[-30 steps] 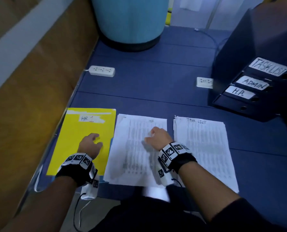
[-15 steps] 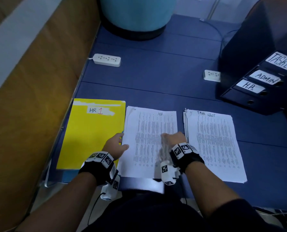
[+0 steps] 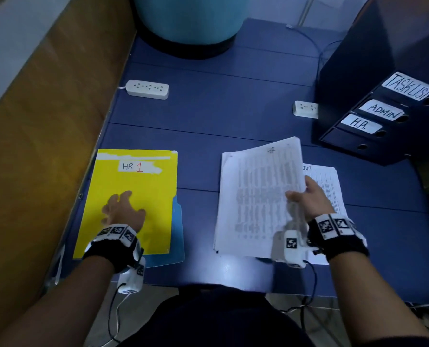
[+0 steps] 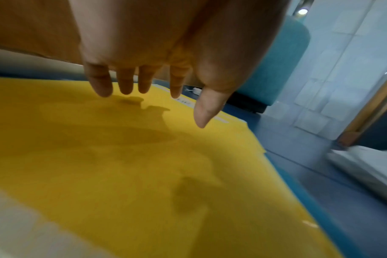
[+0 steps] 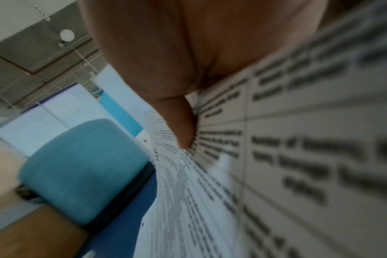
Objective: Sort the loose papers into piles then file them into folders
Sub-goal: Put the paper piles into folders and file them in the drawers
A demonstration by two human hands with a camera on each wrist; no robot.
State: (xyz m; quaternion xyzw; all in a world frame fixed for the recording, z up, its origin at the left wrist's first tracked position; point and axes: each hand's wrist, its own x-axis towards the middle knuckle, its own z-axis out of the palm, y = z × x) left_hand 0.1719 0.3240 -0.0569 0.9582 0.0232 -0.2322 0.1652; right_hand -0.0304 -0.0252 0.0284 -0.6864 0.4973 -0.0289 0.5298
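Head view: I see a blue desk [image 3: 233, 116] beside a wooden wall [image 3: 46, 121]. My right hand [image 3: 311, 199] grips the raised HR paper stack [image 3: 256, 196]; my left hand [image 3: 123, 209] hovers spread-fingered over the yellow folder [image 3: 143, 186].

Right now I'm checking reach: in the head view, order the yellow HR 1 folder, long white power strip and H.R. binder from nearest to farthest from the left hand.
1. Yellow HR 1 folder: under the left hand.
2. Long white power strip: straight beyond.
3. H.R. binder: far right.
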